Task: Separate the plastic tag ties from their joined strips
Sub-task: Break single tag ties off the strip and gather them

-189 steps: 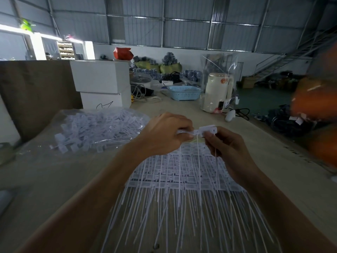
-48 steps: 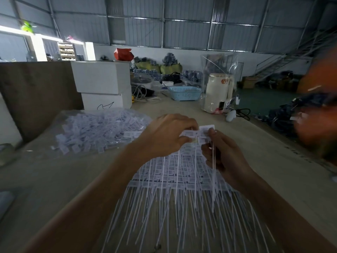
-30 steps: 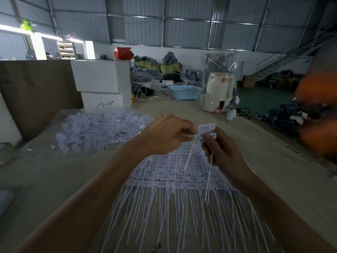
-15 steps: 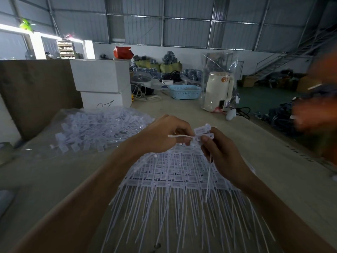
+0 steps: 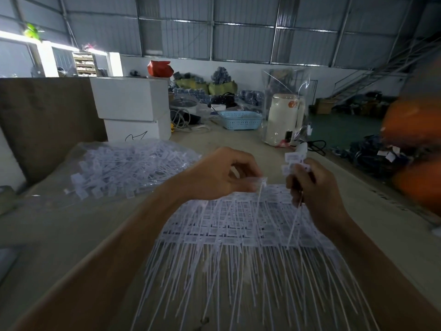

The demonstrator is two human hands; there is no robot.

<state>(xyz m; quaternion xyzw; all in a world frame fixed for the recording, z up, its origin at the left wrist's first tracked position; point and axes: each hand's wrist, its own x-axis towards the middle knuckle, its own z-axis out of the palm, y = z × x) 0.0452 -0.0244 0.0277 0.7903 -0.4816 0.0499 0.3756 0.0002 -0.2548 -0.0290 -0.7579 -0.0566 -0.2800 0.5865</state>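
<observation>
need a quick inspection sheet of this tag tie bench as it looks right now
surface: tan table, worn.
job's things: joined strips stacked before the person; clear bag of ties at left.
clutter: white boxes, blue basket, white kettle in plastic.
grippers: left hand pinches one tie; right hand grips several ties.
cables: black cord by the kettle; white cords by the boxes.
surroundings: warehouse, metal walls, staircase; blurred orange shape at right.
</observation>
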